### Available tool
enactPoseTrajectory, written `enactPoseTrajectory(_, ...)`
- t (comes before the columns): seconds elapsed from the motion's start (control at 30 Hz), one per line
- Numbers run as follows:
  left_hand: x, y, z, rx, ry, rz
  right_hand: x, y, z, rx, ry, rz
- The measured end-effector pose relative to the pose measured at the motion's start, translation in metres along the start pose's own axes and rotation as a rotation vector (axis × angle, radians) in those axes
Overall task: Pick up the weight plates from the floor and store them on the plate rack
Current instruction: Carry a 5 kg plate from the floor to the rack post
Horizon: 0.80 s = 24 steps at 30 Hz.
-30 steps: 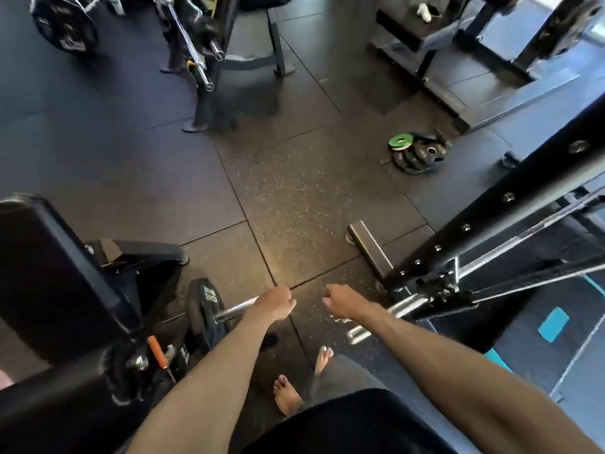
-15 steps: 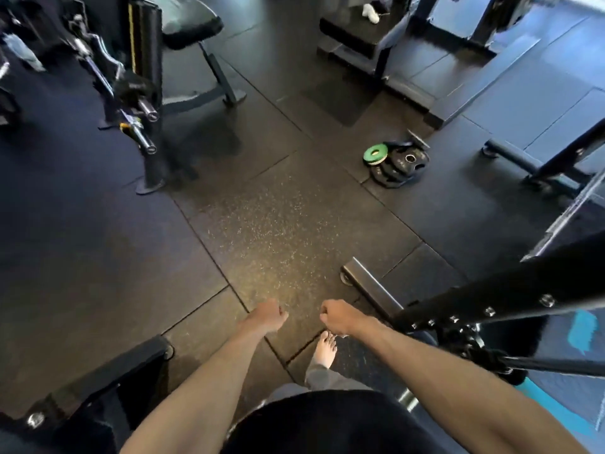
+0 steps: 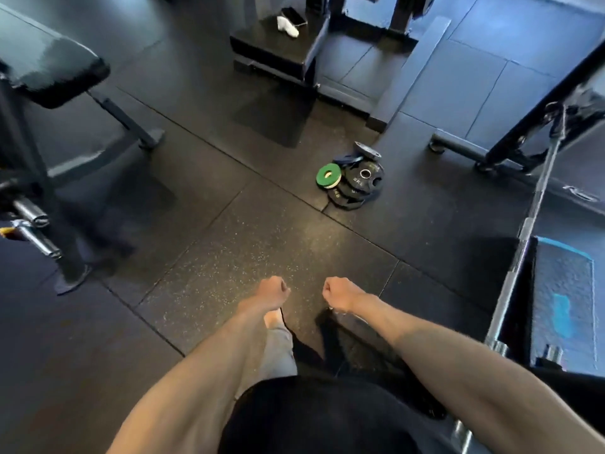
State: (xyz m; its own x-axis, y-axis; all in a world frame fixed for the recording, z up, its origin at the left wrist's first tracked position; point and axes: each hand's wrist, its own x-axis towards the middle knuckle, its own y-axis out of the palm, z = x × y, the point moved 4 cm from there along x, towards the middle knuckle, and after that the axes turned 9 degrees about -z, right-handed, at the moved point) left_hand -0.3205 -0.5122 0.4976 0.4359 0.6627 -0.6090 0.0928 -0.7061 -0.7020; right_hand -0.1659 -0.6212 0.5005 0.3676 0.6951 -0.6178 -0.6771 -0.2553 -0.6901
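Your left hand (image 3: pixel 273 291) and right hand (image 3: pixel 340 294) sit low in front of you, arms stretched forward. Both are curled into fists with nothing in them, knuckles near each other but apart. A bare foot (image 3: pixel 272 318) shows just under the left wrist. The floor (image 3: pixel 229 257) is matte black rubber tile, speckled, with visible seams. The weight plates (image 3: pixel 358 186) lie on it well ahead, slightly right, as a loose overlapping pile of round black discs. A small green plate (image 3: pixel 328 175) is at the pile's left edge. A padded black bench (image 3: pixel 49 70) is at far left. A white cloth (image 3: pixel 288 26) lies on a black box (image 3: pixel 275 50) beyond the pile.
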Motion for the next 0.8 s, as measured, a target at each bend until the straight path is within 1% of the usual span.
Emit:
enactPoseTrajectory(0.2, 0.125, -0.089, -0.063, 0.110, 0.131, 0.050, 0.086, -0.090, 0.034, 0.079, 0.088, -0.096)
enactPoseTrajectory(0.3, 0.182, -0.122, -0.104, 0.153, 0.217, 0.079, 0.133, -0.127, 0.036, 0.113, 0.155, -0.135)
enactPoseTrajectory(0.4, 0.240, -0.145, -0.142, 0.195, 0.289, 0.111, 0.186, -0.160, 0.033, 0.162, 0.166, -0.164)
enactPoseTrajectory(0.57, 0.329, -0.173, -0.201, 0.256, 0.316, 0.139, 0.268, -0.217, 0.013, 0.212, 0.213, -0.191)
enactPoseTrajectory(0.63, 0.356, -0.183, -0.223, 0.276, 0.294, 0.158, 0.298, -0.241, 0.002, 0.247, 0.258, -0.201)
enactPoseTrajectory(0.73, 0.393, -0.196, -0.259, 0.264, 0.273, 0.189, 0.339, -0.272, -0.012, 0.266, 0.279, -0.176)
enactPoseTrajectory(0.8, 0.421, -0.202, -0.282, 0.227, 0.278, 0.190, 0.364, -0.293, -0.023, 0.271, 0.291, -0.192)
